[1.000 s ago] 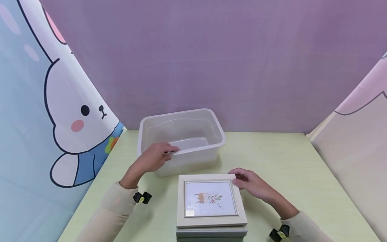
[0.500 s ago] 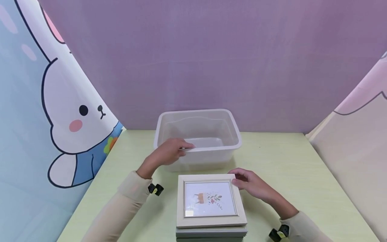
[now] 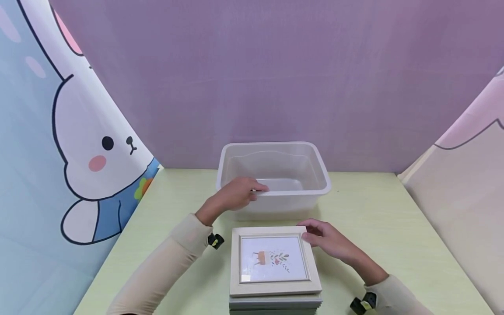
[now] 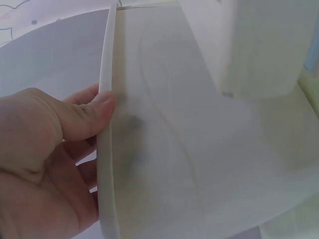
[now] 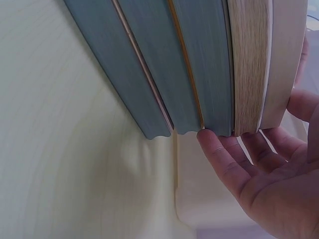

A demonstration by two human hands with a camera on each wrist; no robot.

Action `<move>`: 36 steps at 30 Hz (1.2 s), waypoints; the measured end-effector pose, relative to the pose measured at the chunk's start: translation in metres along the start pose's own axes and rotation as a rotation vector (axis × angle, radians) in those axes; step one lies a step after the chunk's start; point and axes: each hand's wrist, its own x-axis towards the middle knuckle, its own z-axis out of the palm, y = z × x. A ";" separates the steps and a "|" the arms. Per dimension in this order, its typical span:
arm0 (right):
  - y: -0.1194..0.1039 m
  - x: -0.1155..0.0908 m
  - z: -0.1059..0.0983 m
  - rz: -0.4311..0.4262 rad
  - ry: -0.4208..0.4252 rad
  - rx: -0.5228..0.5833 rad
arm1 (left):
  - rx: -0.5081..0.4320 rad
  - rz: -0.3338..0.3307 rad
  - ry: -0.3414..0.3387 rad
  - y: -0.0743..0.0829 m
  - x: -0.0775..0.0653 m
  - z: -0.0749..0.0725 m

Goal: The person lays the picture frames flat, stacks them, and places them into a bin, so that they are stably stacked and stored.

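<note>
A translucent white plastic bin (image 3: pixel 291 202) stands on the table behind the pile of frames. My left hand (image 3: pixel 236 194) pinches its near rim, thumb on one side and fingers on the other; the left wrist view shows the thumb over the rim (image 4: pixel 105 149). In front lies a stack of picture frames, topped by a cream picture frame (image 3: pixel 275 286) with a plant print. My right hand (image 3: pixel 328 240) holds the stack's far right corner, thumb at the top frame. In the right wrist view, its fingertips touch the edges of grey-green frames (image 5: pixel 154 64) and a wood-grain frame (image 5: pixel 249 64).
The pale green-yellow table (image 3: pixel 378 218) runs back to a purple backdrop (image 3: pixel 283 78). A rabbit-print cloth (image 3: pixel 94 144) hangs along the left, and a pale printed cloth (image 3: pixel 464 197) borders the right. The bin sits close behind the stack.
My left hand has slid the bin to the right and squared it up, so it now stands behind the stack. The right hand and the picture frames have kept their place.
</note>
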 end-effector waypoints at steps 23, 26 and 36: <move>0.006 -0.004 0.014 -0.048 0.058 0.022 | -0.084 -0.067 0.404 -0.010 -0.079 0.012; 0.009 -0.007 0.016 -0.088 0.079 0.032 | -0.120 -0.105 0.436 -0.012 -0.100 0.020; 0.027 -0.020 0.020 -0.203 0.094 0.098 | -0.592 -0.181 0.128 -0.018 -0.135 0.070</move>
